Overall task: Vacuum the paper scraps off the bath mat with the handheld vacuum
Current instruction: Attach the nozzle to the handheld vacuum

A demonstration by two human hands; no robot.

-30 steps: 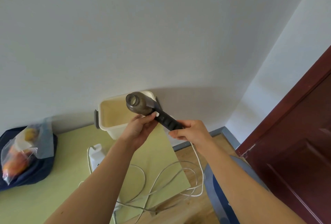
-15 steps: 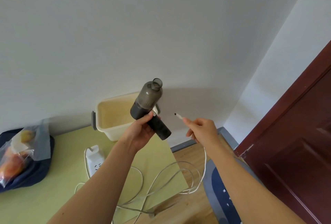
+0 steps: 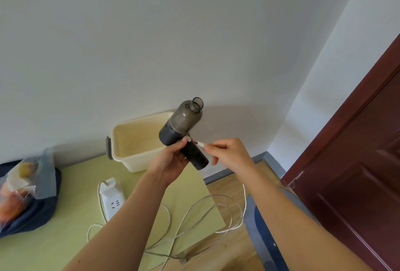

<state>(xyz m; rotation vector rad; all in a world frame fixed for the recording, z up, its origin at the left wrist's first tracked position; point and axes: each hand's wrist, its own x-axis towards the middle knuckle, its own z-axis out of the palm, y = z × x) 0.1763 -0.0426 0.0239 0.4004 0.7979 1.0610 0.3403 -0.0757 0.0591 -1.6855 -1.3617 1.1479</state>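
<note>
Closer now than half a second ago, the right hand [image 3: 229, 153] has brought the white plug [image 3: 200, 144] in from well apart to just beside the vacuum [image 3: 183, 129]; thumb and forefinger pinch the plug, the other fingers loosely curled below; the plug's tip points at the upper handle next to a small pale button, and whether it touches cannot be told. A second ago this same hand held the handle end, with the nozzle turned toward the camera; the nozzle now points up and away toward the wall, much as it did half a second ago. The left hand [image 3: 173, 160] grips the vacuum round its dark handle, thumb lying by the button; the vacuum is in the air, tilted, above the near corner of the cream tub [image 3: 134, 143].

From the plug a white cable [image 3: 194, 216] drops behind the right forearm and loops over the edge of the green table [image 3: 54, 223] and the wooden floor [image 3: 225, 186]; a white power strip [image 3: 112, 197] lies on the table near the tub; at the left edge a clear bag of fruit [image 3: 19, 182] rests on a dark blue bag [image 3: 34, 214]. The bath mat [image 3: 265, 238], blue with a grey border, lies on the floor at lower right, mostly hidden by the right arm, beside a dark red door [image 3: 357, 173].
</note>
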